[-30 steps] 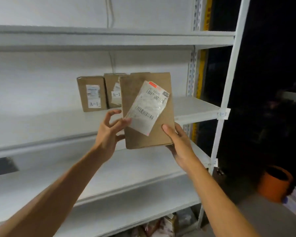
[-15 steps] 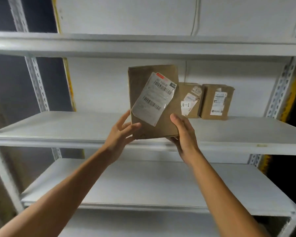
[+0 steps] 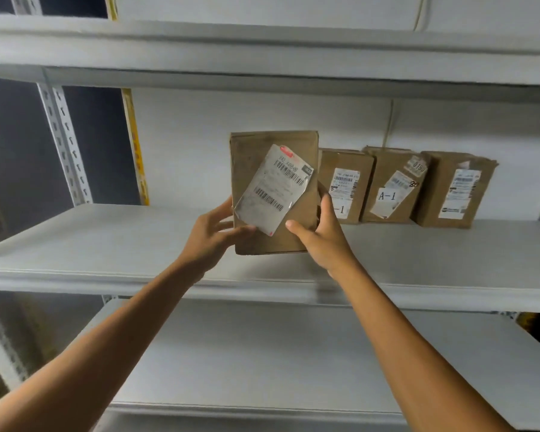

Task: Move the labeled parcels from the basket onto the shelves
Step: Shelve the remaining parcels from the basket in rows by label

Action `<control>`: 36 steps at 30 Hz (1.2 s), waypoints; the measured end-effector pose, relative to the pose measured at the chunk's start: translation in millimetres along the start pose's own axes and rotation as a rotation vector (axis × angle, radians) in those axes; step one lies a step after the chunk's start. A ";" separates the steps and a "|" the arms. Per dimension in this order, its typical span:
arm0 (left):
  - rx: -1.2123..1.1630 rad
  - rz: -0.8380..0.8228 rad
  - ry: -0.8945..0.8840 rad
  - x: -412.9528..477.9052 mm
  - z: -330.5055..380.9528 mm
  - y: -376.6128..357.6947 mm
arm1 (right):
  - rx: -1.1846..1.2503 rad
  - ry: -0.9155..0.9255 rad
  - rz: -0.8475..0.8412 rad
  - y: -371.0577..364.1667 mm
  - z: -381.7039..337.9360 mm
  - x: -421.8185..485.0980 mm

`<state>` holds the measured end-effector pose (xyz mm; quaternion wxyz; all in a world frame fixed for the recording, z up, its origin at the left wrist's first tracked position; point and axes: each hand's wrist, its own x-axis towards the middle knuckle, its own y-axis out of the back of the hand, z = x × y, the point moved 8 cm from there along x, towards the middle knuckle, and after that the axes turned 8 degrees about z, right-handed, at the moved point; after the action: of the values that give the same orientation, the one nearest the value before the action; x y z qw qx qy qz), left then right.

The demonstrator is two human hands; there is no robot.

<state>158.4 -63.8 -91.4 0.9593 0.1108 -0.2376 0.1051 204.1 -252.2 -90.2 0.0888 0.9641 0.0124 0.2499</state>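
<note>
A flat brown cardboard parcel (image 3: pixel 256 157) with a crooked white barcode label stands upright over the middle white shelf (image 3: pixel 106 244), its lower edge at or just above the board. My left hand (image 3: pixel 211 238) holds its lower left edge, thumb on the front. My right hand (image 3: pixel 320 235) grips its lower right corner, fingers wrapped behind. To its right, three labeled brown parcels stand against the back wall: the nearest parcel (image 3: pixel 345 185), a middle parcel marked A-1 (image 3: pixel 393 185) and the rightmost parcel (image 3: pixel 452 190). The basket is out of view.
An upper shelf (image 3: pixel 262 54) runs overhead and a lower shelf (image 3: pixel 262 353) lies beneath my forearms. A perforated white upright (image 3: pixel 64 145) and a yellow strip stand at the left. The middle shelf's left half is bare.
The view swung and drew closer to the shelf. Both hands carried the parcel down and in, to the left of the standing parcels; a third standing parcel came into sight.
</note>
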 end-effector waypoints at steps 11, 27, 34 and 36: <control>0.106 0.123 0.050 112.8 -100.9 -21.3 | -0.288 -0.097 -0.070 -29.8 99.5 108.3; 0.134 0.145 0.159 207.5 -162.5 -11.8 | -0.417 -0.178 0.235 -60.9 128.1 175.1; 0.204 0.018 0.211 193.2 -158.5 -7.4 | -0.404 -0.255 0.250 -62.9 134.8 161.6; 0.220 -0.030 0.229 186.0 -157.5 -0.4 | -0.351 -0.269 0.221 -60.9 135.5 153.3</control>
<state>387.6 4.9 -138.2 0.9636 0.2062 -0.1118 0.1281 405.0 -204.1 -143.9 0.2280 0.9540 -0.1489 0.1257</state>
